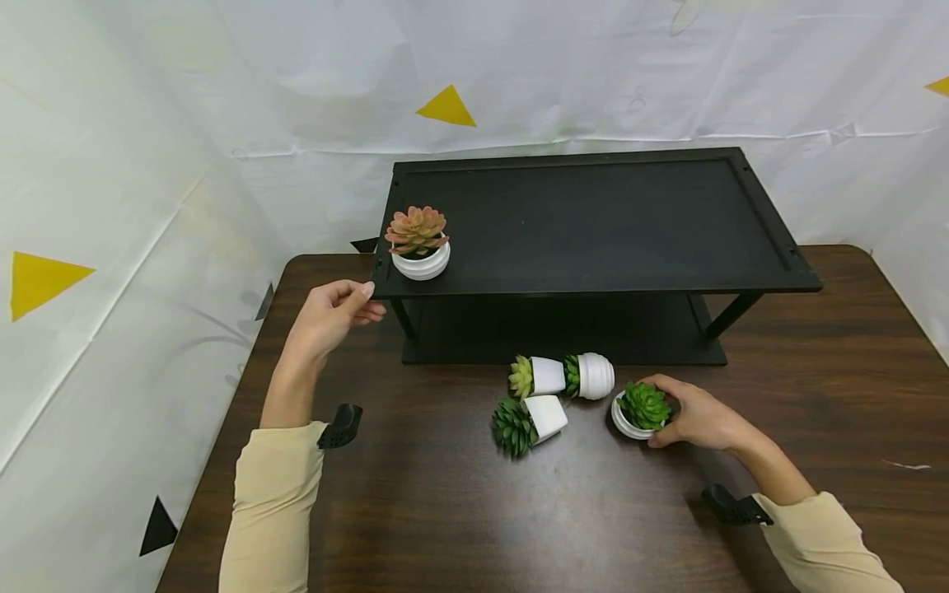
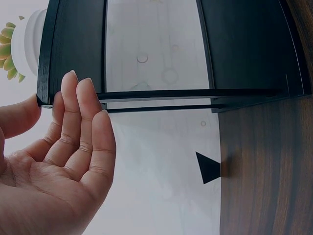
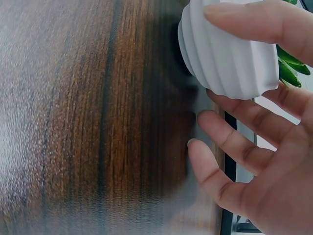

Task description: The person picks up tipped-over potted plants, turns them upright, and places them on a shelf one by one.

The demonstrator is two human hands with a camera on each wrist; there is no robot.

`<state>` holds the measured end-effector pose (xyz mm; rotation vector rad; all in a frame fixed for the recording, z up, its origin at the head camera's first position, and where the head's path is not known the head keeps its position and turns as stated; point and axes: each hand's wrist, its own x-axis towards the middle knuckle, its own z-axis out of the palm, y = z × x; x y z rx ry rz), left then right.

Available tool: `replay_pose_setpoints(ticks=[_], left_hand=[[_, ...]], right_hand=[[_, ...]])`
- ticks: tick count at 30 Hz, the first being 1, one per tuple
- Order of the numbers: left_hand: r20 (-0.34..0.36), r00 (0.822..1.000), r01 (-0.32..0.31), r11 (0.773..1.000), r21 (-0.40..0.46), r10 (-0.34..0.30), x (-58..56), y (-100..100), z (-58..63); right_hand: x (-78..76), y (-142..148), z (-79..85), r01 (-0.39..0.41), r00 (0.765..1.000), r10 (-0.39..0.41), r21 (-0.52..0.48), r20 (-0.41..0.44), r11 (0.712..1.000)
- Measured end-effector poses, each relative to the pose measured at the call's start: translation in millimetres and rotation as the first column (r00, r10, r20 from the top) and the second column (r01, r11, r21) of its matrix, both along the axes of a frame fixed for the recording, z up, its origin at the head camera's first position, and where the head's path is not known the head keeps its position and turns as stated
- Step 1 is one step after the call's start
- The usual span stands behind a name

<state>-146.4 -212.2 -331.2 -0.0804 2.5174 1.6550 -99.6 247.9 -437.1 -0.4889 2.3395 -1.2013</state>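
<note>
On a dark brown wood-grain table [image 1: 430, 519], a person's right hand [image 1: 697, 416] grips a white, ribbed, round pot [image 3: 234, 54] between spread thumb and fingers, its axis roughly upright, green rosette succulent [image 1: 643, 404] facing up, before a black two-tier shelf [image 1: 593, 222]. The left hand [image 1: 329, 317], fingers nearly straight, pinches the shelf's near-left corner.

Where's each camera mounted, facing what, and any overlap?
Head: worn on the head, faces forward and down at the black shelf; left hand, right hand, sleeves show.
Left wrist: worn there, faces the shelf's end; left hand shows.
Right wrist: worn there, faces the white pot; right hand shows.
Head and left wrist share the shelf.
</note>
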Motion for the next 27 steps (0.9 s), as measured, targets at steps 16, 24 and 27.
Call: replay_pose_setpoints(ticks=[16,24,27], left_hand=[[0.006,1.000,-0.003,1.000,-0.003,0.003,0.2,0.5,0.9],[0.013,1.000,-0.006,1.000,-0.014,0.007,-0.4,0.7,0.7],[0.010,1.000,-0.007,1.000,-0.014,0.007,-0.7,0.4,0.4]], right_hand=[[4.7,-3.5,25.0,0.059,0.998,-0.060,0.037,0.033,0.998],[5.4,-5.0,41.1,0.054,0.998,-0.055,0.040,0.026,0.998],[4.8,-5.7,46.8,0.051,0.999,-0.052,0.042,0.016,0.998]])
